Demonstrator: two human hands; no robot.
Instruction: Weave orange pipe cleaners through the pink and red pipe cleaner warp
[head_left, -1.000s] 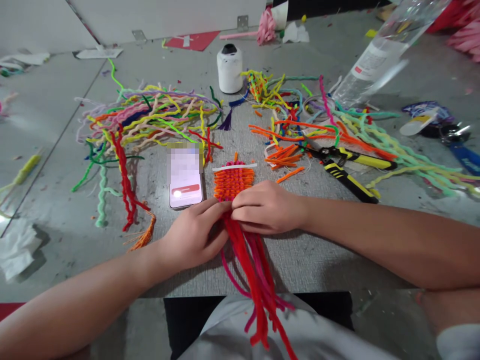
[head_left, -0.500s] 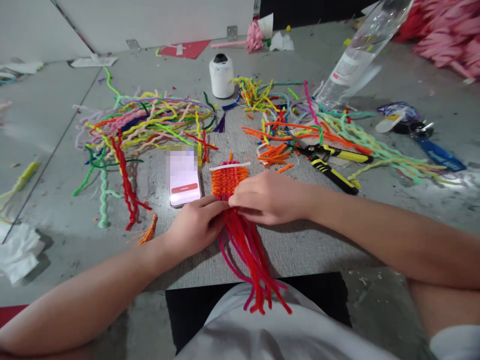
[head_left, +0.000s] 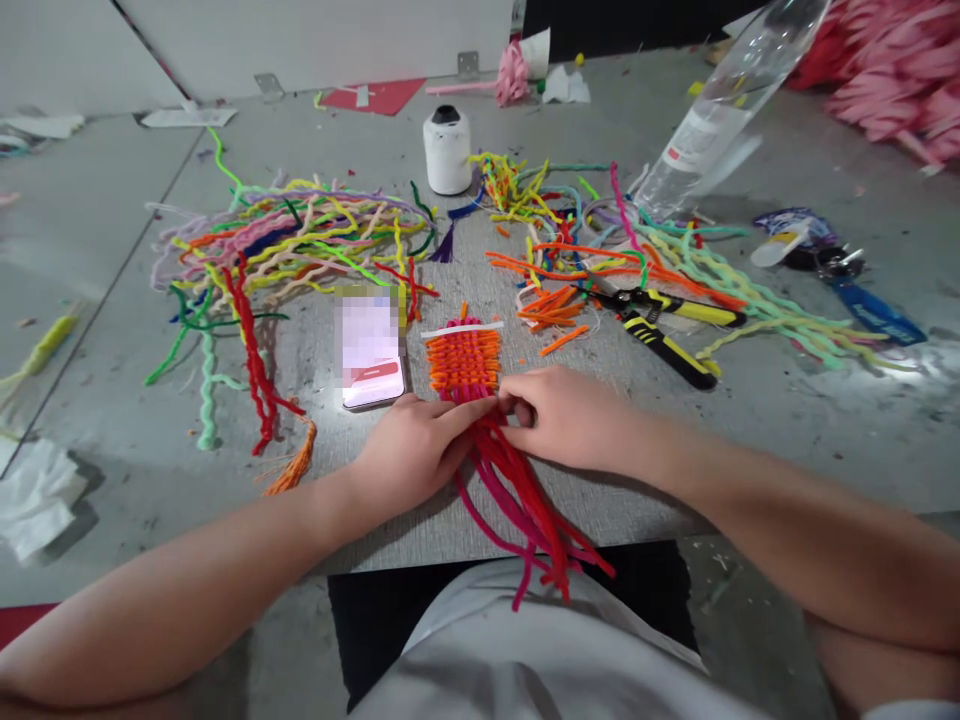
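An orange and magenta woven piece lies on the grey table, with a white strip across its top. Long red and magenta strands hang from its lower end over the table's edge. My left hand is closed on the strands just below the weave, its index finger stretched across them. On the right side of the same strands, my right hand has thumb and index finger curled together at the weave's lower corner. Its fingertips pinch the strands there.
A lit phone lies left of the weave. Pliers, orange pieces and green strands lie right. Colourful strands spread at the left. A white bottle and clear bottle stand behind.
My right hand has moved right and off the weave, uncovering more of it. My left hand has slid right across the strands. The loose strand ends have swung to the right.
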